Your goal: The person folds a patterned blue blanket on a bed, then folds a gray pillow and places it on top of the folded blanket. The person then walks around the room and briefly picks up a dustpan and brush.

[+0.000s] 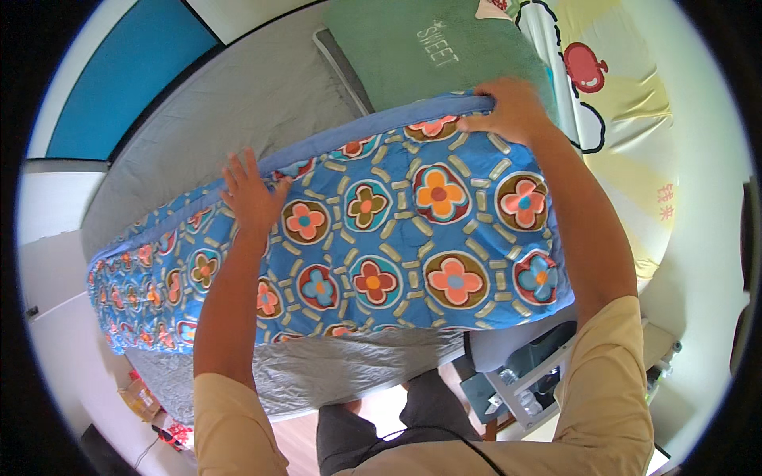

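A blue quilt (405,238) with flower medallions lies folded in a long strip across a bed before me. Its plain blue underside (381,122) shows as a band along the far edge. My left hand (253,199) rests at that edge, left of the middle, its fingers spread and pointing away from me. At the far right corner my right hand (515,113) pinches the quilt's edge, thumb on the near side and fingers curled beyond it. The fingertips there are partly hidden and slightly blurred. A green pillow (393,53) bearing writing lies just beyond the right hand.
Grey sheet (238,101) covers the mattress on both sides of the quilt. A yellow-and-white printed cushion (637,119) stands along the right wall. Near my right elbow is a grey-framed stand (518,387) with bottles. A cardboard box (140,398) sits at lower left.
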A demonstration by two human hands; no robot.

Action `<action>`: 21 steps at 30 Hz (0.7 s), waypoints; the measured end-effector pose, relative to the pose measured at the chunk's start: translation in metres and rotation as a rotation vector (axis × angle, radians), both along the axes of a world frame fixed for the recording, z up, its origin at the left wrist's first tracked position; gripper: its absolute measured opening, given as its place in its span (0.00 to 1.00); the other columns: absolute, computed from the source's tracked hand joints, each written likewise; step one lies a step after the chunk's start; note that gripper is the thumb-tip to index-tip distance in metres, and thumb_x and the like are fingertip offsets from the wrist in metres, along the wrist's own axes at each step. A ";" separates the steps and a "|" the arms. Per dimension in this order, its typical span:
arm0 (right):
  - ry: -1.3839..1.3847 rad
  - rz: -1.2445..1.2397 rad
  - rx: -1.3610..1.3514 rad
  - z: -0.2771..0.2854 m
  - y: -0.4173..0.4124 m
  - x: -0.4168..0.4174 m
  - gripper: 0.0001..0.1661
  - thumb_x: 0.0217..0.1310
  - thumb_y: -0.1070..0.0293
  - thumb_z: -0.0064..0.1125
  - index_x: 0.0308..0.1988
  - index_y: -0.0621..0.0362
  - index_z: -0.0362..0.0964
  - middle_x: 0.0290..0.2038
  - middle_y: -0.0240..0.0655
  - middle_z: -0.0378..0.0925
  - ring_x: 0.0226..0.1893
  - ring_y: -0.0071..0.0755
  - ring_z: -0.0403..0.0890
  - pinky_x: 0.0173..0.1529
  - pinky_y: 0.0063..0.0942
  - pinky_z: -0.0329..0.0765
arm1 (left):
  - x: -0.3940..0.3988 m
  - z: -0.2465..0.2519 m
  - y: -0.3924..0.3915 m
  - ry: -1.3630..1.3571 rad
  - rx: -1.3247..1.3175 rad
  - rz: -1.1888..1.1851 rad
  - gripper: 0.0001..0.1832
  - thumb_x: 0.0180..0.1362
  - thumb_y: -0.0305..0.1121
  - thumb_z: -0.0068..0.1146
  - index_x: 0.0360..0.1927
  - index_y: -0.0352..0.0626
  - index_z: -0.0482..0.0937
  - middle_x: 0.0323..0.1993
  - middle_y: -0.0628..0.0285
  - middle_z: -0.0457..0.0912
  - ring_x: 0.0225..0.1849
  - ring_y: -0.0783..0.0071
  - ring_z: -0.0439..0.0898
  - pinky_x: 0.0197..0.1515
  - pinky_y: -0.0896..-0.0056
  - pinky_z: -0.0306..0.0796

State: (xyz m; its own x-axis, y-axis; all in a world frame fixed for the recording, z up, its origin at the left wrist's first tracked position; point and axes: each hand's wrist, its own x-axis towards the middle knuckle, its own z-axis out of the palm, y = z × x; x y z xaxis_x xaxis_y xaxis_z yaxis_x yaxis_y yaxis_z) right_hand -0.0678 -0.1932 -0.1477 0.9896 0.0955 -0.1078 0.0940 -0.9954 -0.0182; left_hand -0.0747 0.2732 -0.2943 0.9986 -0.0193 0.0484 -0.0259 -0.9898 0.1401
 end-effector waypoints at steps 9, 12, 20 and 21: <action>-0.345 -0.239 0.204 0.026 -0.038 -0.086 0.52 0.55 0.42 0.68 0.69 0.60 0.60 0.69 0.54 0.62 0.69 0.58 0.63 0.72 0.48 0.58 | -0.059 -0.048 -0.050 0.477 0.126 -0.051 0.57 0.58 0.72 0.50 0.79 0.46 0.44 0.80 0.45 0.39 0.79 0.38 0.37 0.69 0.18 0.42; -0.214 0.144 0.105 0.029 0.051 -0.144 0.48 0.57 0.48 0.66 0.70 0.57 0.58 0.72 0.48 0.58 0.73 0.59 0.55 0.74 0.59 0.49 | -0.042 -0.045 -0.045 0.599 0.094 -0.056 0.59 0.56 0.73 0.51 0.80 0.48 0.42 0.80 0.48 0.37 0.80 0.39 0.34 0.70 0.18 0.41; 0.423 0.139 0.005 -0.049 0.209 -0.162 0.37 0.59 0.54 0.65 0.64 0.60 0.68 0.68 0.46 0.64 0.72 0.58 0.57 0.72 0.60 0.53 | -0.044 -0.028 0.002 0.441 -0.208 -0.213 0.46 0.59 0.60 0.57 0.75 0.47 0.58 0.77 0.45 0.52 0.76 0.40 0.51 0.72 0.32 0.50; 0.322 0.161 0.149 -0.056 0.219 -0.160 0.36 0.59 0.55 0.66 0.62 0.60 0.69 0.67 0.46 0.65 0.70 0.57 0.59 0.71 0.59 0.56 | -0.047 -0.022 0.019 0.381 -0.337 -0.244 0.41 0.61 0.55 0.58 0.73 0.46 0.62 0.75 0.45 0.57 0.75 0.41 0.56 0.72 0.37 0.53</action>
